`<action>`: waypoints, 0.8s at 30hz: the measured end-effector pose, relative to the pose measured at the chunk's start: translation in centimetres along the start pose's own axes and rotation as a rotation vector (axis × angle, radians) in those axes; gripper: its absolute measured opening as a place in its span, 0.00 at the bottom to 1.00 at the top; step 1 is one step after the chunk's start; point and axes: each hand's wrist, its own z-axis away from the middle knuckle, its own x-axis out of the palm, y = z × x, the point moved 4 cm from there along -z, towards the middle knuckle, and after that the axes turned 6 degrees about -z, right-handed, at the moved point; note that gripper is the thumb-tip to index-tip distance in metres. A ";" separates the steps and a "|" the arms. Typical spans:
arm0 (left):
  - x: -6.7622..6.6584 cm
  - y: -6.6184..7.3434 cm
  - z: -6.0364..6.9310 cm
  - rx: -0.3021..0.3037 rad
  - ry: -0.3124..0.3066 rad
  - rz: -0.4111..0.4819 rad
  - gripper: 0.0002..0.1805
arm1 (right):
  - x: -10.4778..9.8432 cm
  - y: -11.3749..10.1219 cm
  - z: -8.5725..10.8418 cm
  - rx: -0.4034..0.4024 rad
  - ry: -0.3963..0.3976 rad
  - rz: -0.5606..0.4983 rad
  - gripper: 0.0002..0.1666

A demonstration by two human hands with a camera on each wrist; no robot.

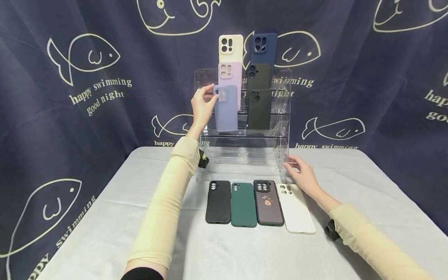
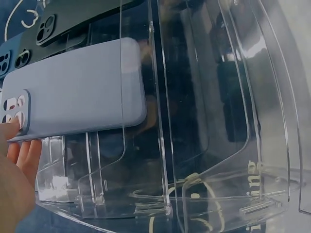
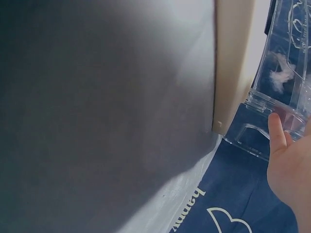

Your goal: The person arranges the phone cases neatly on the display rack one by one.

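In the head view, the left hand [image 1: 203, 107] is pinching the blue phone case [image 1: 226, 114] near its top left, long axis upright at the clear stand [image 1: 284, 149]; the farther right hand [image 1: 303, 177] is gripping the stand's lower side. In the left wrist view, the case's length is running away from the hand. The right wrist view is not showing it.

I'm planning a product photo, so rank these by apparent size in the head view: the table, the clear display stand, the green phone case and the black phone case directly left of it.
1. Table
2. Clear display stand
3. Green phone case and black phone case: too alike to rank.
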 end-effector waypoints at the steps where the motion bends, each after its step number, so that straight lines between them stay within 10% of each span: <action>1: 0.1 -0.1 0.1 -0.002 -0.004 -0.004 0.20 | 0.0 0.0 0.0 0.000 0.000 -0.001 0.26; 24: -0.4 -1.4 1.9 -0.045 -0.091 0.029 0.22 | 0.2 0.2 0.0 0.011 0.000 -0.040 0.26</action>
